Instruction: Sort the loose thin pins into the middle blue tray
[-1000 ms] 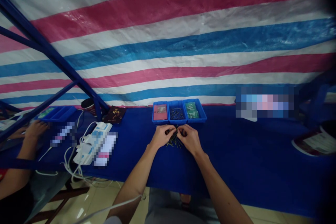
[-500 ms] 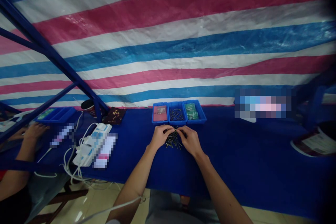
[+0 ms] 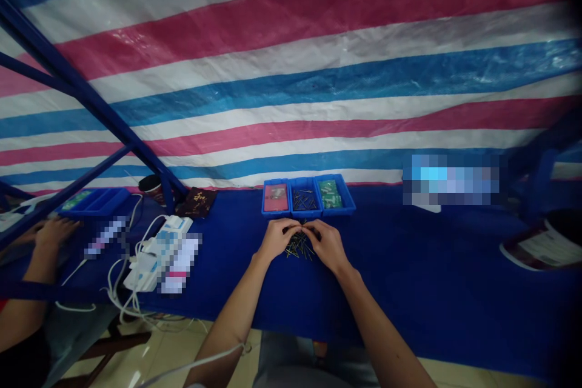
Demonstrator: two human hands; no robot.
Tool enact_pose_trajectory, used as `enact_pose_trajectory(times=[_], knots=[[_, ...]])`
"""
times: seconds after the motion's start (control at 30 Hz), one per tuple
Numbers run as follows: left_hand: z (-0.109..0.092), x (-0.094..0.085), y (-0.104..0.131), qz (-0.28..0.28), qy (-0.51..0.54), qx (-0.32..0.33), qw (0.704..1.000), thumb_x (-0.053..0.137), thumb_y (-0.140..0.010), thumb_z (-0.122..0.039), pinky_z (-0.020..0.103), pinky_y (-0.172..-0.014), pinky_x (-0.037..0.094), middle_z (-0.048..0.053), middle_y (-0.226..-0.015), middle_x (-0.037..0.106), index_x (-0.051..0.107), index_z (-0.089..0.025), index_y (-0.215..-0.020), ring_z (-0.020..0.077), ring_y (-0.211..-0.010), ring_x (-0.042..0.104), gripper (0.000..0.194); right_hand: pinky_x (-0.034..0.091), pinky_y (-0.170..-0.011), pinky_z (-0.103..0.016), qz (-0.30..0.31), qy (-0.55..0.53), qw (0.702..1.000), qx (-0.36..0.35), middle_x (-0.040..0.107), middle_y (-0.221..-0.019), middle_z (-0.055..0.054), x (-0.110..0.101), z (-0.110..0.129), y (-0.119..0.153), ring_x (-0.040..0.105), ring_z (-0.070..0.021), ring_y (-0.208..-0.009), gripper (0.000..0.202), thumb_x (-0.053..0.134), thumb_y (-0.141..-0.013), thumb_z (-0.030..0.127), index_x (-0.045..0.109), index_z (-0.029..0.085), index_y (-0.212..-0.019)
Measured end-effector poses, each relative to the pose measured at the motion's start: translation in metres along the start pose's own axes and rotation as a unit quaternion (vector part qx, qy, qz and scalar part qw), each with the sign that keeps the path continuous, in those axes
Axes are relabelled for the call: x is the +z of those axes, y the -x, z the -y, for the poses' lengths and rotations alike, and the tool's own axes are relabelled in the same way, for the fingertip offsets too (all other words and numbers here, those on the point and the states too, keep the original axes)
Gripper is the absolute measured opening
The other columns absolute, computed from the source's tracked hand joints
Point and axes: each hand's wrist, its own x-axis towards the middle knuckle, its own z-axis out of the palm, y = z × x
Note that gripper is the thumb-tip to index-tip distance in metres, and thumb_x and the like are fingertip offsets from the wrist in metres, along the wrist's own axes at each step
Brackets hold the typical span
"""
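A loose pile of thin screw-like pieces point(image 3: 299, 247) lies on the blue tablecloth. Over its far edge my left hand point(image 3: 278, 237) and my right hand point(image 3: 326, 244) meet, fingertips pinched together; whatever is between them is too small to make out. Just beyond my hands stand three joined blue bins. The left bin holds a pink item point(image 3: 276, 197), the middle one holds dark thin pieces point(image 3: 304, 199), and the right one holds green-and-white pieces point(image 3: 330, 194).
To the left are a white power strip point(image 3: 157, 254) with cables, a blurred phone point(image 3: 182, 264), a dark packet point(image 3: 198, 202) and a cup point(image 3: 151, 187). Another person's hand point(image 3: 54, 233) is at far left. A round container point(image 3: 541, 245) stands at right.
My right fingertips have moved slightly left, closing the small gap to my left fingertips. The view has shifted a little.
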Motion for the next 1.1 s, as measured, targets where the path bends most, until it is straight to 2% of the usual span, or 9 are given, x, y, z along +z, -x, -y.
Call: enact_pose_trajectory(times=[0.37, 0.83, 1.1], knots=[[-0.0016, 0.0008, 0.0012, -0.001, -0.019, -0.009, 1.0, 0.062, -0.092, -0.032, 0.025, -0.07, 0.052, 0.004, -0.079, 0.074, 0.075, -0.016, -0.09, 0.0155, -0.069, 0.066, 0.021, 0.049, -0.071, -0.029, -0.013, 0.001, 1.0, 0.001, 0.071, -0.088, -0.004, 0.0022, -0.0033, -0.0002, 0.066, -0.0189, -0.077, 0.018, 0.051, -0.095, 0.028, 0.068, 0.023, -0.092], [-0.004, -0.0009, 0.003, 0.0, -0.053, 0.03, 0.998, 0.062, -0.092, -0.025, 0.026, -0.071, 0.048, 0.005, -0.079, 0.07, 0.074, -0.017, -0.09, 0.0156, -0.071, 0.063, 0.015, 0.047, -0.066, -0.028, 0.005, -0.001, 1.0, -0.003, 0.069, -0.082, -0.003, 0.0023, -0.0014, 0.001, 0.062, -0.0175, -0.067, 0.019, 0.052, -0.095, 0.033, 0.068, 0.023, -0.09], [-0.0026, -0.0003, 0.0026, -0.024, -0.059, 0.023, 0.998, 0.063, -0.092, -0.03, 0.025, -0.068, 0.045, 0.004, -0.074, 0.068, 0.074, -0.016, -0.088, 0.0143, -0.068, 0.06, 0.019, 0.047, -0.074, -0.028, -0.012, 0.006, 1.0, 0.007, 0.072, -0.09, -0.004, 0.0019, -0.0038, 0.0008, 0.067, -0.0193, -0.08, 0.02, 0.051, -0.096, 0.031, 0.068, 0.022, -0.091]])
